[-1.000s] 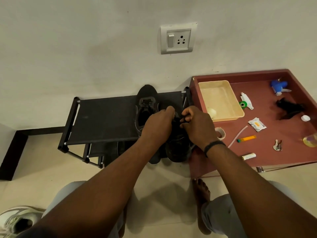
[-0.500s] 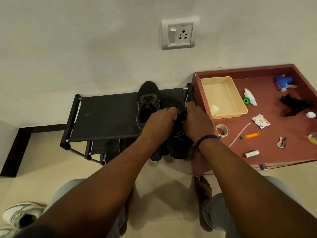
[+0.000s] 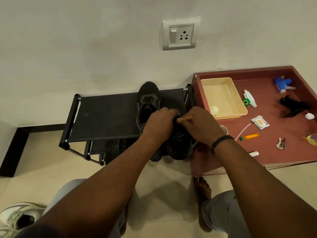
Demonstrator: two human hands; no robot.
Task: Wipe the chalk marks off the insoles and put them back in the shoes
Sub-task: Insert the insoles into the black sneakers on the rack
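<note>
Both hands work at the mouth of the near black shoe point(image 3: 179, 146), which sits at the right end of the shoe rack point(image 3: 106, 117). The left hand point(image 3: 158, 125) and right hand point(image 3: 199, 123) curl around its collar, each grip grasping it. No insole shows, so it is probably already inside or being seated. The second black shoe point(image 3: 147, 103) stands just beyond; whether it holds its insole cannot be told.

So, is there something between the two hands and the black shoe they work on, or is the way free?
Nothing visible stands between them. The left hand and the right hand are both already on the black shoe, fingers curled at its opening. The other black shoe lies apart, to the left on the rack.
</note>
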